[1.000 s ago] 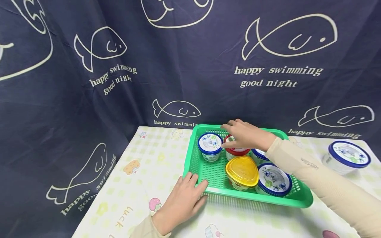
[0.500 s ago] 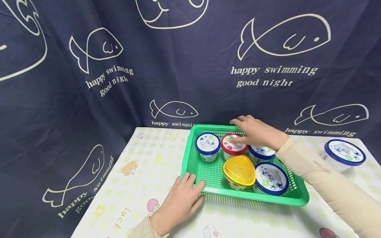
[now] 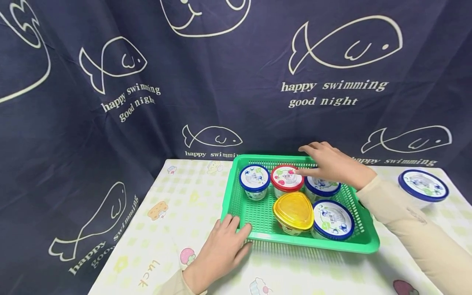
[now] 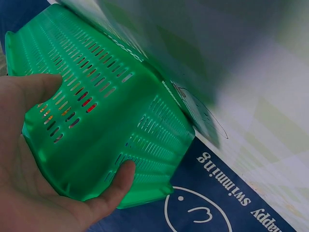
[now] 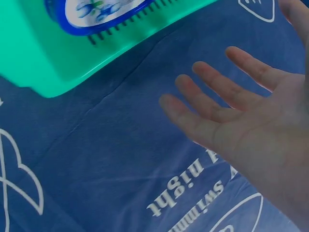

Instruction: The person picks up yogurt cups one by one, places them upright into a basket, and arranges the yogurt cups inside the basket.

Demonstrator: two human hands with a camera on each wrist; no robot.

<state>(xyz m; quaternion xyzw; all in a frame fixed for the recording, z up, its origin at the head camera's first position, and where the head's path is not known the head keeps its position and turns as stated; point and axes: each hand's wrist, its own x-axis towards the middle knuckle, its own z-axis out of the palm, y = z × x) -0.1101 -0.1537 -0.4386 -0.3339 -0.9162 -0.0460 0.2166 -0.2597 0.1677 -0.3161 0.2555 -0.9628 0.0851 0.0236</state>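
Observation:
A green plastic basket point(image 3: 265, 237) holds several lidded tubs. My left hand point(image 3: 217, 254) grips its near left corner; in the left wrist view the thumb and a finger lie against two adjoining walls. My right hand point(image 3: 335, 164) is over the back right of the basket, fingers straight and spread in the right wrist view, palm holding nothing. Below it a blue-lidded tub point(image 3: 321, 187) is partly hidden. Beside that stand a red-lidded tub point(image 3: 285, 180) and another blue-lidded tub point(image 3: 254, 179). In front are a yellow-lidded tub point(image 3: 293, 211) and a blue-lidded tub point(image 3: 333, 220).
One more blue-lidded tub point(image 3: 423, 186) stands outside the basket, on the right of the table, beyond the right sleeve. A patterned cloth covers the table point(image 3: 177, 221). Behind it hangs a dark blue curtain point(image 3: 221, 82) with fish drawings.
My right hand has moved right, off the red-lidded tub, uncovering its lid. The left hand stays on the basket corner. The whole view has shifted slightly.

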